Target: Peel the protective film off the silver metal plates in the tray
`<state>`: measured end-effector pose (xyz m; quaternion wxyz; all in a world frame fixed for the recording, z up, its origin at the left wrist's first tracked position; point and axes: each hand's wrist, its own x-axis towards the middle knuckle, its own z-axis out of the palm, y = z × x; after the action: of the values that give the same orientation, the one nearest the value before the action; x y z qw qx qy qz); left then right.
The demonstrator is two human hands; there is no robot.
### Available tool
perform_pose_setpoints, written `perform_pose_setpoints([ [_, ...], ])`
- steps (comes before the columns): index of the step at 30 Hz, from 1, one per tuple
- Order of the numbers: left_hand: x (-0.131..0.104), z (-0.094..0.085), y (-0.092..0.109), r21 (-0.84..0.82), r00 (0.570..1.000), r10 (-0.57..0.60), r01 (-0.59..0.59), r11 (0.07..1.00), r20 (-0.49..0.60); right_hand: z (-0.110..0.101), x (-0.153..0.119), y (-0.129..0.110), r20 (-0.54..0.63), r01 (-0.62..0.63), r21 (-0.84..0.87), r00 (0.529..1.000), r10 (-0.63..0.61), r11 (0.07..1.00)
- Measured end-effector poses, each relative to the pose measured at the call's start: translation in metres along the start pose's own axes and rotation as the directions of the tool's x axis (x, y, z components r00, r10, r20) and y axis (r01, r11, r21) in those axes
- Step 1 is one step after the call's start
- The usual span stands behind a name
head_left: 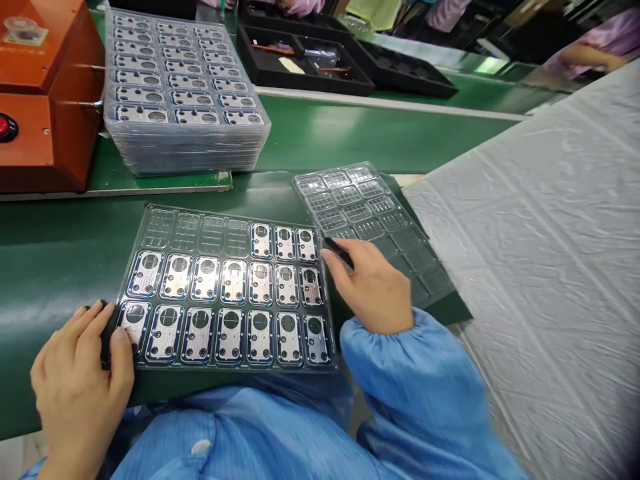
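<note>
A clear plastic tray (240, 303) lies in front of me, filled with rows of silver metal plates with blue edges; several pockets at its upper left hold no plate. My left hand (83, 377) grips the tray's left edge, thumb over the lower left corner plate. A black covering, seemingly a finger cot, shows on its index finger. At the tray's upper right edge is my right hand (375, 283), thumb and a similarly black-covered index finger pinched at the rim. Partly behind that hand rests a second clear tray (370, 207) with no plates in it.
A tall stack of filled clear trays (187, 143) stands at the back left, beside an orange machine (47, 93) with a red button. Black boxes (305, 63) with tools lie farther back. Grey-white sheeting (540, 233) slopes along the right. Other people work across the bench.
</note>
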<state>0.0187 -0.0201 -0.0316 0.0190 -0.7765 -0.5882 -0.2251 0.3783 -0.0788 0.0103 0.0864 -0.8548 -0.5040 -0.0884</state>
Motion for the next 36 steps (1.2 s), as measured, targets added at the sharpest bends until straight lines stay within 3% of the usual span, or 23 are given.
perform_pose_setpoints([
  [2,-0.001,0.001,-0.002,-0.014,1.000,0.016,-0.016,1.000,-0.007,-0.001,-0.001,0.016,0.141,-0.099,-0.182,0.982,0.126,0.978],
  [4,-0.002,0.002,-0.004,-0.034,0.999,0.054,-0.054,0.998,-0.007,0.001,-0.004,0.028,0.258,-0.107,-0.257,0.950,0.175,0.960],
  [7,-0.004,0.001,-0.007,-0.055,0.990,0.142,-0.141,0.989,0.019,0.005,-0.010,0.037,0.266,-0.080,-0.232,0.954,0.142,0.969],
  [9,-0.004,0.001,-0.010,-0.060,0.974,0.210,-0.205,0.977,0.087,0.005,-0.012,0.038,0.172,-0.084,-0.203,0.978,0.120,0.976],
  [11,-0.003,0.002,-0.013,-0.075,0.943,0.290,-0.281,0.957,0.162,0.001,-0.013,0.038,0.008,-0.096,-0.166,0.995,0.099,0.981],
  [14,0.005,0.007,-0.007,-0.103,0.854,0.465,-0.454,0.885,0.233,-0.015,-0.012,0.037,-0.256,-0.035,-0.075,0.966,0.014,0.997],
  [16,0.012,0.010,0.006,-0.102,0.787,0.563,-0.557,0.824,0.252,-0.028,-0.013,0.036,-0.379,0.047,-0.027,0.924,-0.054,0.999],
  [19,0.025,0.016,0.037,-0.078,0.735,0.620,-0.626,0.776,0.275,-0.046,-0.019,0.035,-0.464,0.144,-0.010,0.876,-0.132,0.990],
  [23,0.048,0.027,0.079,-0.109,0.668,0.656,-0.667,0.737,0.351,-0.058,-0.033,0.031,-0.484,0.226,-0.031,0.849,-0.212,0.974],
  [27,0.078,0.049,0.119,-0.216,0.586,0.692,-0.677,0.704,0.422,-0.057,-0.048,0.028,-0.478,0.311,-0.054,0.827,-0.297,0.949],
  [31,0.104,0.074,0.165,-0.333,0.500,0.765,-0.698,0.634,0.406,-0.051,-0.057,0.028,-0.477,0.348,-0.058,0.814,-0.332,0.936],
  [33,0.116,0.084,0.183,-0.365,0.492,0.780,-0.695,0.619,0.387,-0.049,-0.060,0.028,-0.475,0.389,-0.038,0.803,-0.359,0.920],
  [36,0.137,0.099,0.197,-0.381,0.524,0.767,-0.667,0.640,0.371,-0.048,-0.064,0.023,-0.481,0.462,0.040,0.786,-0.388,0.886],
])
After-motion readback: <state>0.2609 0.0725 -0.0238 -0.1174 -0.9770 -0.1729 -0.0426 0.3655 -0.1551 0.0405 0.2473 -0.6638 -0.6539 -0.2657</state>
